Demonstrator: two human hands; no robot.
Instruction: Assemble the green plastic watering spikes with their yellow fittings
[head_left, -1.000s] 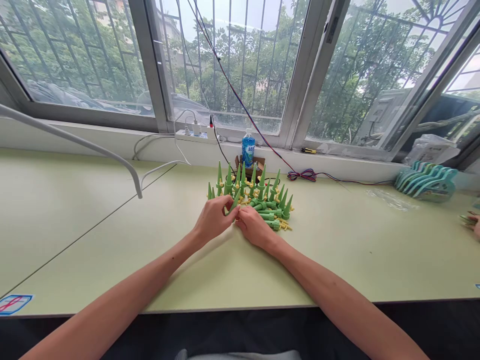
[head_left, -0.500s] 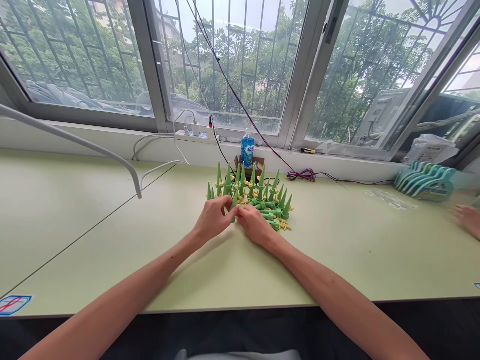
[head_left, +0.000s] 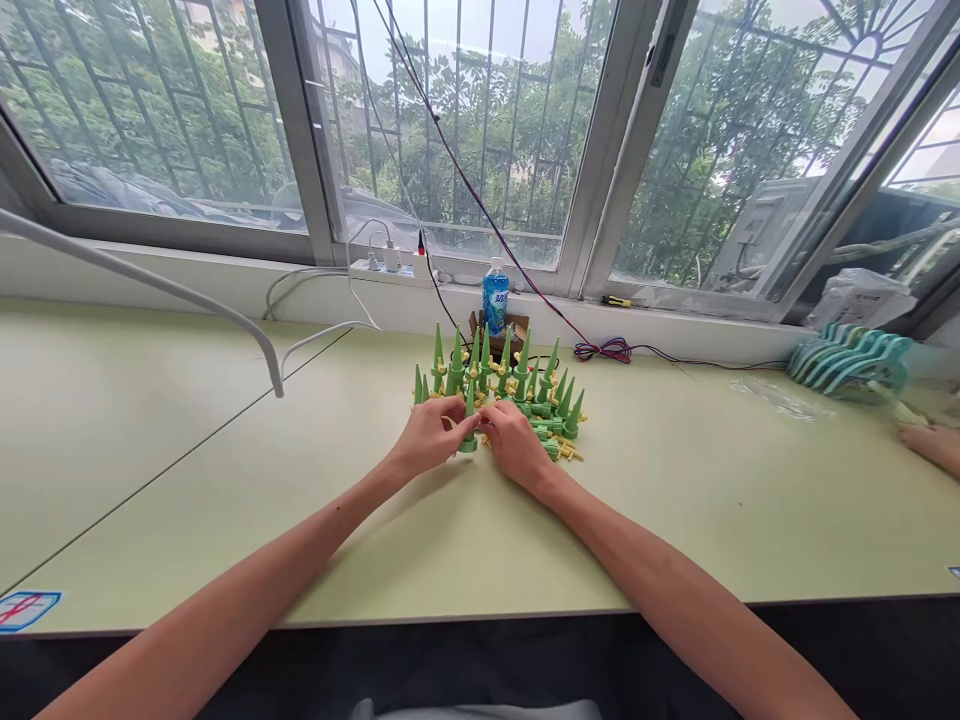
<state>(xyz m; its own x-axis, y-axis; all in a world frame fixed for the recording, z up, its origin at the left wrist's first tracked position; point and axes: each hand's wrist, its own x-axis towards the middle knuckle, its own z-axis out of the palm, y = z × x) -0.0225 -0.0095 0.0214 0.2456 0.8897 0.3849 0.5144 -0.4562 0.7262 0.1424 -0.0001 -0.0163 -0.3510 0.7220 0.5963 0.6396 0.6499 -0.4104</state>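
My left hand [head_left: 429,438] is closed round a green plant watering spike [head_left: 469,440], which stands roughly upright with its tip up and its collar below my fingers. Close against it, my right hand [head_left: 516,440] has its fingertips pinched together; whatever they hold is hidden. Just behind both hands stand several green watering spikes [head_left: 523,365] with small yellow valves. More green spikes with yellow ends lie on their sides in a pile [head_left: 547,425] beyond my right hand.
A blue bottle [head_left: 495,297] and a brown cardboard box [head_left: 517,330] are behind the spikes. Coiled wire [head_left: 604,350] lies near the wall. At right are teal hangers [head_left: 847,362], a plastic bag [head_left: 780,398] and another person's hand [head_left: 930,440]. A white cable [head_left: 225,310] crosses the left.
The spike in my left hand has turned more upright, and its collar now shows below my fingers. My right hand has shifted slightly right. The other person's hand moved a little.
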